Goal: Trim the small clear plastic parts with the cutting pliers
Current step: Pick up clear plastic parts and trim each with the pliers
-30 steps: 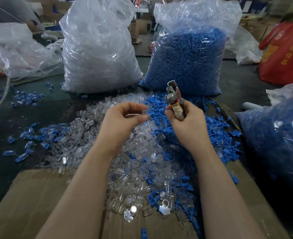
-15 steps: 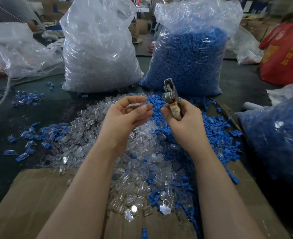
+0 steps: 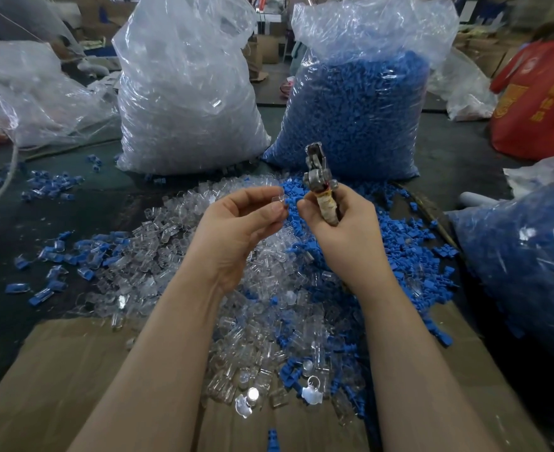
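The small clear plastic part (image 3: 277,201) is pinched between the thumb and forefinger of the left hand (image 3: 236,230), just above the centre of the frame, and is held just beside the cutting pliers (image 3: 319,181) without touching them. The pliers are gripped upright in the right hand (image 3: 344,230), whose fingers are curled round the wrapped handle, with the metal head pointing upward; whether the blades are parted cannot be told. No cut is being made on this part at this moment, so the trimming of it is judged not yet done. A large pile of clear parts (image 3: 178,256) is spread across the middle of the frame, mixed with blue parts (image 3: 409,256) on its right side, so much work is judged to be left. Which pieces in the pile are already trimmed cannot be told. The held part is seen as tiny, transparent and glossy, with its outline hard to make out. A bag of clear parts (image 3: 184,102) and a bag of blue parts (image 3: 357,109) stand in the upper half.
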Available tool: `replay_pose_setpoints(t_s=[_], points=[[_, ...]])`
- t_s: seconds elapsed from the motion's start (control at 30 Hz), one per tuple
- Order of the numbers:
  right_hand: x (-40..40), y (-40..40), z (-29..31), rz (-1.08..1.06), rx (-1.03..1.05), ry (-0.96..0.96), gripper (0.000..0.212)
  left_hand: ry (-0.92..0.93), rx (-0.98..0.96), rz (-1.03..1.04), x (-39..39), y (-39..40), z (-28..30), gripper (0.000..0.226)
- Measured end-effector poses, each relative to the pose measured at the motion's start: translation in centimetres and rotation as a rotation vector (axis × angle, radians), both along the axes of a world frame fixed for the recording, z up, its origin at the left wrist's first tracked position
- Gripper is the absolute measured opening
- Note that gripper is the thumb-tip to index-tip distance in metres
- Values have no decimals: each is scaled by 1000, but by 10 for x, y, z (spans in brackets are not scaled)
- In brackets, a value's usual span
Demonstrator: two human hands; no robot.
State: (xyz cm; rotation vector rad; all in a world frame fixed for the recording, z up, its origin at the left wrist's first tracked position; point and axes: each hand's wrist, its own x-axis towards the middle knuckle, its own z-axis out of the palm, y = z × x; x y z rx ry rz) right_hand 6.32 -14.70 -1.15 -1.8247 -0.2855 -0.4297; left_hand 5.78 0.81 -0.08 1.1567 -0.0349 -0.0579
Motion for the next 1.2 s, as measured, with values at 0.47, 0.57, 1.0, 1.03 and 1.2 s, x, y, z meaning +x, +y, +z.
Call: replay_pose_setpoints(t_s=[0.47, 0.57, 1.0, 1.03, 1.2], points=[[2, 2, -1, -10, -73, -5, 14, -84, 236, 77, -1, -3, -1, 18], [2, 2, -2, -16, -67, 1, 13, -99, 288, 107, 0, -5, -2, 21], [3, 0, -1, -39, -143, 17, 4, -111, 293, 126, -3, -7, 1, 25], [2, 0, -1, -39, -149, 17, 4, -111, 297, 126, -3, -7, 1, 27], [1, 0, 0, -22, -155, 37, 7, -100, 301, 133, -3, -7, 1, 26]])
